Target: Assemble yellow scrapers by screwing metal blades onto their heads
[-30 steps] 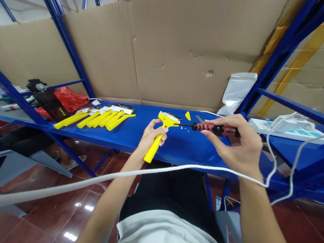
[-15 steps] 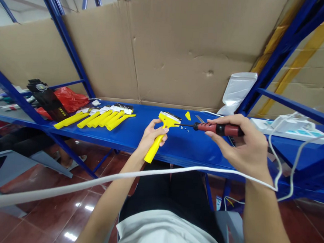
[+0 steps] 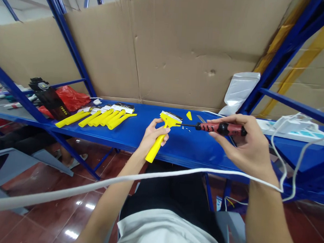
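My left hand (image 3: 155,136) is closed around the neck of a yellow scraper (image 3: 155,148), its head with a blade pointing away from me and its handle toward me. A red and black screwdriver (image 3: 219,128) lies level in my right hand (image 3: 250,142), gripped at the handle. Its thin shaft points left, and the tip meets the side of the scraper's head. Several tiny screws (image 3: 187,129) lie on the blue table (image 3: 193,149) just behind the shaft. Beyond them are a small yellow cover piece (image 3: 189,115) and a flat metal blade (image 3: 200,119).
Several yellow scrapers (image 3: 103,118) lie in a row at the left. Past them stand a black box (image 3: 49,100) and a red plastic bag (image 3: 73,99). A power strip (image 3: 313,135) sits at the right, and a white cable (image 3: 136,176) crosses in front of me.
The screwdriver handle has turned a little in my right hand, whose fingers have shifted on it. The scraper stays in my left hand. The whole view has moved slightly.
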Demonstrator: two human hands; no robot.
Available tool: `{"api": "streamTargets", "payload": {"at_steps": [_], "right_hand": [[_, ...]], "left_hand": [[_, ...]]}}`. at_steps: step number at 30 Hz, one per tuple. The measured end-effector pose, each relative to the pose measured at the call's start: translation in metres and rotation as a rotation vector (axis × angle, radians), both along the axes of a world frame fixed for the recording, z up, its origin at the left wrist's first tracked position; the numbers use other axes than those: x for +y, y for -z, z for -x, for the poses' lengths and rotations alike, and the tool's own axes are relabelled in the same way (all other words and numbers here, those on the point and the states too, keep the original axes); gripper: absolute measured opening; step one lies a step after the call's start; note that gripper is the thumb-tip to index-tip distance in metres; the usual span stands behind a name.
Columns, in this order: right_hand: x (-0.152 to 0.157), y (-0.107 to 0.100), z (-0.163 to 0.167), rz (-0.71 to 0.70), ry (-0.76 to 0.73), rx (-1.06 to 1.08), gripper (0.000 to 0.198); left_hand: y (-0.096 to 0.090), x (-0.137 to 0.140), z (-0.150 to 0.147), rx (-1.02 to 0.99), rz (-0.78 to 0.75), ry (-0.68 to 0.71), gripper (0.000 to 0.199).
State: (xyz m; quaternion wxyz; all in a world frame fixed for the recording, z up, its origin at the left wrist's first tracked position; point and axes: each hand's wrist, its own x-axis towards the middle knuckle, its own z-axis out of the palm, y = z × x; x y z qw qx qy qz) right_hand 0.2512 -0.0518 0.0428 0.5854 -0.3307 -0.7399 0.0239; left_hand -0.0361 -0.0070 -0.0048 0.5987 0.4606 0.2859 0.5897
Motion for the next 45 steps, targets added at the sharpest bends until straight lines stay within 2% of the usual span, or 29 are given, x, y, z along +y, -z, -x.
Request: {"api": "streamTargets", "payload": {"at_steps": [6, 8, 12, 13, 15, 18, 23, 25, 28, 30, 32, 37, 39, 45], "right_hand": [[0.012, 0.009, 0.013, -0.144, 0.238, 0.092, 0.040], [0.013, 0.008, 0.016, -0.130, 0.193, 0.109, 0.040], [0.007, 0.004, 0.015, -0.028, -0.117, 0.110, 0.043], [0.006, 0.004, 0.013, -0.018, -0.158, 0.123, 0.044], [0.004, 0.005, 0.012, -0.020, -0.147, 0.147, 0.046], [0.008, 0.010, 0.013, -0.080, -0.028, 0.135, 0.047], [0.014, 0.011, 0.021, -0.180, 0.128, 0.098, 0.032], [0.012, 0.008, 0.021, -0.137, 0.076, 0.105, 0.035], [0.007, 0.004, 0.016, -0.021, -0.128, 0.103, 0.043], [0.006, 0.004, 0.013, 0.025, -0.184, 0.093, 0.043], [0.007, 0.008, 0.012, 0.018, -0.132, 0.093, 0.041], [0.022, 0.019, 0.015, -0.132, 0.100, 0.135, 0.045], [0.024, 0.018, 0.016, -0.127, 0.123, 0.145, 0.048], [0.018, 0.010, 0.015, 0.008, -0.248, 0.175, 0.046]], "left_hand": [[0.001, 0.002, 0.002, 0.006, 0.028, -0.009, 0.073], [0.000, 0.002, 0.001, -0.004, 0.026, -0.019, 0.073], [-0.002, -0.001, -0.001, -0.008, 0.027, -0.014, 0.074], [-0.003, -0.002, -0.002, -0.004, 0.027, -0.009, 0.074], [-0.004, -0.003, -0.002, 0.004, 0.024, -0.002, 0.075], [-0.003, -0.002, -0.001, 0.008, 0.022, -0.004, 0.074], [0.001, 0.003, 0.002, 0.002, 0.028, -0.022, 0.074], [0.001, 0.003, 0.002, 0.002, 0.026, -0.021, 0.073], [0.001, 0.001, 0.001, -0.002, 0.019, -0.022, 0.071], [0.000, 0.001, 0.000, -0.010, 0.021, -0.024, 0.072], [0.000, 0.001, -0.001, -0.019, 0.030, -0.032, 0.074], [-0.001, 0.002, 0.001, -0.007, 0.052, -0.031, 0.076], [-0.001, 0.003, 0.001, -0.009, 0.054, -0.029, 0.076], [0.000, 0.002, 0.001, -0.008, 0.029, -0.023, 0.074]]}}
